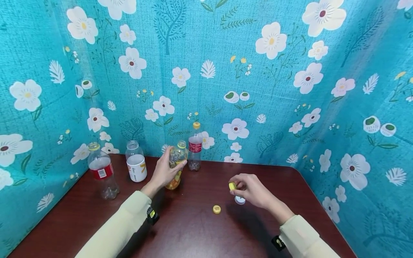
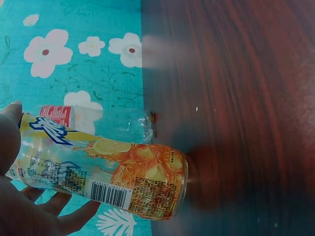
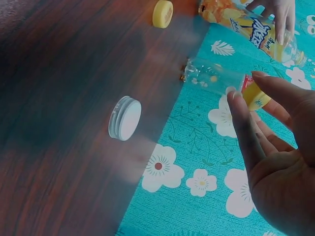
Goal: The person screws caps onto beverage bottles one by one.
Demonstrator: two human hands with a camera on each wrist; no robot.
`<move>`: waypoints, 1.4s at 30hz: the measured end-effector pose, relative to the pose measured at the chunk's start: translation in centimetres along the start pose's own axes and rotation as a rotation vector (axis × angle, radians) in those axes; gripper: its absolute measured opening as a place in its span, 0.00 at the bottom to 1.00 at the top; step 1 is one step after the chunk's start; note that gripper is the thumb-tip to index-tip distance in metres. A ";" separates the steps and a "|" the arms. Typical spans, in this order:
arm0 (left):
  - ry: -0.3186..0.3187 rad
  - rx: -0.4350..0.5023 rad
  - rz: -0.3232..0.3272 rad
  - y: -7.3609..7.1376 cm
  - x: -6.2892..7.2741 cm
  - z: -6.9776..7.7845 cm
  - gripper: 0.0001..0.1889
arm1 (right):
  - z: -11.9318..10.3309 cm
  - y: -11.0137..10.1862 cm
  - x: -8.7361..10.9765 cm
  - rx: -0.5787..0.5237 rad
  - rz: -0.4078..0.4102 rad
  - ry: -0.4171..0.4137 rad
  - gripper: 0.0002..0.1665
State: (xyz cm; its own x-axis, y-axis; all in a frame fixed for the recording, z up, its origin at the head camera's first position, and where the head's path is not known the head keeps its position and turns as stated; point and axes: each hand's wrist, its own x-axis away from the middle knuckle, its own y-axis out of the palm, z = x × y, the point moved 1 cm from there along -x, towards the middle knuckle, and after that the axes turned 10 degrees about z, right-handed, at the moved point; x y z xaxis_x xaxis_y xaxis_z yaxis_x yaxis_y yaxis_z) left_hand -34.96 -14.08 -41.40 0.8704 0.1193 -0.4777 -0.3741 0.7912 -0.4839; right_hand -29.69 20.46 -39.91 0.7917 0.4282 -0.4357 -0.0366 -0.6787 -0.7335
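Note:
My left hand (image 1: 164, 171) grips a clear bottle with an orange, lemon-printed label (image 2: 147, 172). Its neck has no cap on, and it leans a little in the head view. On the right, my other hand (image 1: 250, 188) pinches a yellow bottle cap (image 3: 256, 97) between thumb and fingertips, above the table. Just below that hand lies a white screw lid (image 3: 129, 119). A second yellow cap (image 1: 217, 209) rests on the wood to the left of it. Behind the gripped bottle stands a red-labelled bottle (image 1: 195, 147) with a yellow cap on.
At the far left of the dark wooden table (image 1: 193, 236) stand an uncapped red-labelled bottle (image 1: 102, 173) and a wide-mouthed bottle with a white label (image 1: 137, 166). A blue flowered cloth (image 1: 206, 93) hangs along the table's back and sides.

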 end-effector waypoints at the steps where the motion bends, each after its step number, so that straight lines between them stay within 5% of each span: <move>1: 0.006 0.001 -0.002 -0.1 0.2 0.0 0.41 | 0.0 0.0 -0.1 0.000 0.000 0.002 0.15; 13: 0.045 0.027 -0.049 0.0 1.8 1.2 0.40 | -1.0 0.0 -1.1 -0.037 -0.039 0.040 0.11; 42: 0.136 0.028 -0.092 0.8 3.9 2.8 0.42 | -3.7 0.1 -3.7 -0.021 0.021 0.007 0.13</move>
State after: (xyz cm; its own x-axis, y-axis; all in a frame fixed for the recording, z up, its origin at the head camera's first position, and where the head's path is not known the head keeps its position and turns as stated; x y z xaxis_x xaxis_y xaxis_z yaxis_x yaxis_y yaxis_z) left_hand -30.97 -11.26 -41.57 0.8483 -0.0353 -0.5284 -0.2844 0.8113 -0.5107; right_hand -30.36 16.56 -36.45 0.7952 0.4094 -0.4472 -0.0409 -0.6997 -0.7133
